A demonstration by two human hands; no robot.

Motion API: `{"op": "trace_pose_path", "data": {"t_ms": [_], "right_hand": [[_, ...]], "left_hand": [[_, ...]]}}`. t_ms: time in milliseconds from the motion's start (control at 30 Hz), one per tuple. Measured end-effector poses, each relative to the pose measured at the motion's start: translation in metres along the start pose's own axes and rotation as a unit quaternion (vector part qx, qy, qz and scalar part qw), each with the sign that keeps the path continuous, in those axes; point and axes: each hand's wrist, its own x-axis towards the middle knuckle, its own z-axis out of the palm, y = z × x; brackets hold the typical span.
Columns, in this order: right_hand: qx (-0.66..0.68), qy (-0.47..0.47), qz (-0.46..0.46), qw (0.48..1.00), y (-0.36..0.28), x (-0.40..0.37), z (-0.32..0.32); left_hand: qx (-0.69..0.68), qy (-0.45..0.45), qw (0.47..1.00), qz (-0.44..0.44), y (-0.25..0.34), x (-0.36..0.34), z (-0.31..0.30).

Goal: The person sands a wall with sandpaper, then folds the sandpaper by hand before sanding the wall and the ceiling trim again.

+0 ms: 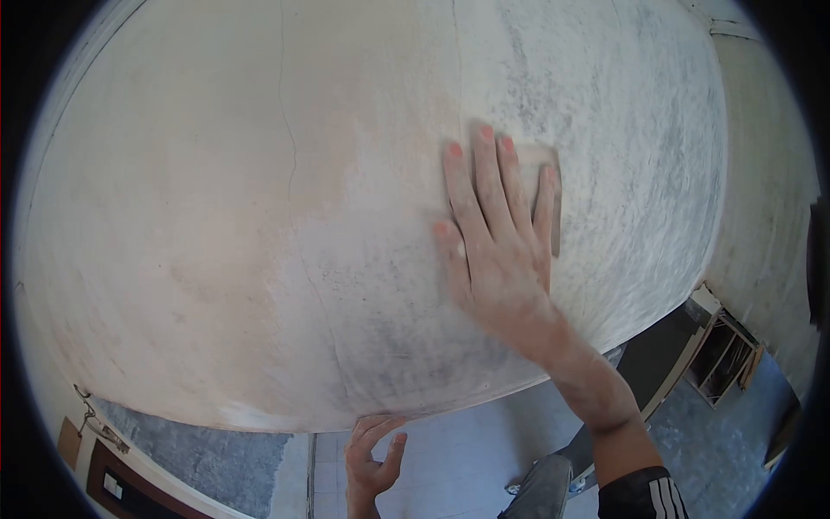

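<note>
Dusty with pale powder, my right hand (501,233) lies with its fingers spread over a flat sanding sheet or block (556,208), pressed against a large plastered surface (216,216). Only the edge of the sheet shows, to the right of the fingers. The plaster is beige on the left and whitish with grey smudges on the right, with thin cracks. Below, at the lower edge of the surface, my left hand (373,454) touches the rim with its fingertips. Its thumb is apart from the fingers, and nothing shows in it.
Tiled floor (432,467) and a person's grey trouser leg (545,489) show beneath the surface. At the lower right stands a wooden frame (722,359) on a grey floor. A brown door frame (130,489) is at the lower left, near a metal hook (91,415).
</note>
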Motion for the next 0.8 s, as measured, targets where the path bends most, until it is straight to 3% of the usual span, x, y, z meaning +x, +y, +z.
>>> {"op": "trace_pose_path", "data": {"t_ms": [100,200,300,600,700,800], "right_hand": [[-0.011,0.073,-0.002,0.997,0.013,0.04,0.009],[-0.003,0.068,0.021,0.997,0.007,0.031,0.011],[0.001,-0.01,0.026,1.0,-0.011,-0.017,0.006],[-0.001,0.079,0.007,0.997,0.007,0.037,0.013],[0.011,0.005,0.015,1.0,-0.012,-0.014,0.007],[0.015,0.008,-0.007,1.0,-0.005,-0.013,0.008]], "left_hand": [[-0.009,0.004,1.0,-0.007,0.0,0.0,0.003],[0.004,-0.003,1.0,-0.007,0.002,0.0,0.001],[-0.003,-0.002,1.0,-0.001,0.002,0.002,-0.001],[0.002,0.004,1.0,-0.004,0.0,0.002,0.001],[0.01,-0.008,1.0,-0.001,0.002,0.002,-0.003],[0.0,-0.011,1.0,0.001,0.0,0.002,-0.003]]}}
